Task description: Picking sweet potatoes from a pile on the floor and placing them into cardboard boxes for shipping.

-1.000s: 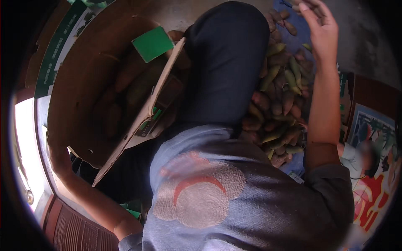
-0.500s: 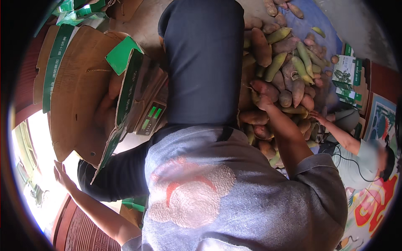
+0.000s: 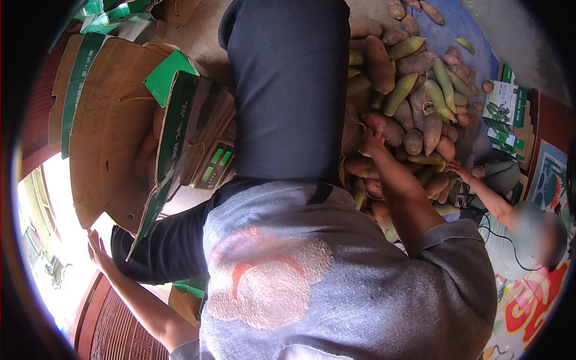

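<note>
My left hand is at the lower left, fingers stretched and apart. Its fingertips reach the lower corner of a brown cardboard box with green flaps, and whether they press on it I cannot tell. Reddish-brown sweet potatoes lie inside the box, partly hidden by a flap. On the right, my right hand lies over the pile, beside a large reddish sweet potato. Its fingers look spread and partly bent, with nothing visibly held. Long green tubers lie among the sweet potatoes.
A scale with a lit green display stands by the box. The pile lies on a blue sheet. Another person's hand touches its right side. Green-and-white cartons stand far right; carved red-brown wood is lower left.
My right hand has shifted slightly left across the pile. My left hand has come a little closer to the box's lower corner. The whole view has shifted slightly.
</note>
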Available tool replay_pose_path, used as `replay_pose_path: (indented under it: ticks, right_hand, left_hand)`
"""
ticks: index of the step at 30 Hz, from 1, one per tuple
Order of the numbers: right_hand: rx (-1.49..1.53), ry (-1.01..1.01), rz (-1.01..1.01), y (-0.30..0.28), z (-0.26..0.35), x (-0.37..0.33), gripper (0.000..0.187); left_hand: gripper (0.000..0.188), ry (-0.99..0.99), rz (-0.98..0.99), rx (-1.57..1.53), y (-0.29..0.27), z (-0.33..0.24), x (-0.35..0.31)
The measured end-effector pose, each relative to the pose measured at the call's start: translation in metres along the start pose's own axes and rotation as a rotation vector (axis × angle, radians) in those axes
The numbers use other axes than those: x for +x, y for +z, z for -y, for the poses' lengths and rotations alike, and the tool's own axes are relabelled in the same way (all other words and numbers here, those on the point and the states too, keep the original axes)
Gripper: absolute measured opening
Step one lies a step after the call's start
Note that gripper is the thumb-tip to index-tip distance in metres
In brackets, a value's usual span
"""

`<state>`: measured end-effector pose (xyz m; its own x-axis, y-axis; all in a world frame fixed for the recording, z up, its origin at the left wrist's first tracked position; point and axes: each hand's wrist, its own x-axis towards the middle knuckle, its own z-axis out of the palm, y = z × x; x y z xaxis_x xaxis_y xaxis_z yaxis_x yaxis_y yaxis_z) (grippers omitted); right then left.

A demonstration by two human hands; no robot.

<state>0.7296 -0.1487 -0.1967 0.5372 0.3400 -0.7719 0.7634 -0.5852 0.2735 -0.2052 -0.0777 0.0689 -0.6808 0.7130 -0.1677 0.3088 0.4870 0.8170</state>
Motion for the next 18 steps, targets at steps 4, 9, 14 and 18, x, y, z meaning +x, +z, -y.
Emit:
replay_pose_path:
  ticks: [4,9,14,18]
  right_hand:
    - [0.027,0.113,0.000,-0.005,0.017,0.012,0.097]
    - [-0.011,0.040,-0.072,-0.006,0.019,0.025,0.084]
    - [-0.117,-0.156,-0.249,-0.015,0.009,0.022,0.079]
    - [-0.198,-0.222,-0.246,-0.024,0.011,0.019,0.072]
  left_hand:
    - [0.048,-0.052,-0.069,-0.059,0.012,-0.006,-0.003]
    - [0.045,-0.101,-0.069,-0.165,0.005,-0.005,-0.004]
    - [0.046,-0.104,-0.094,-0.208,0.001,-0.004,-0.006]
    - [0.048,-0.114,-0.058,-0.185,0.001,-0.008,-0.009]
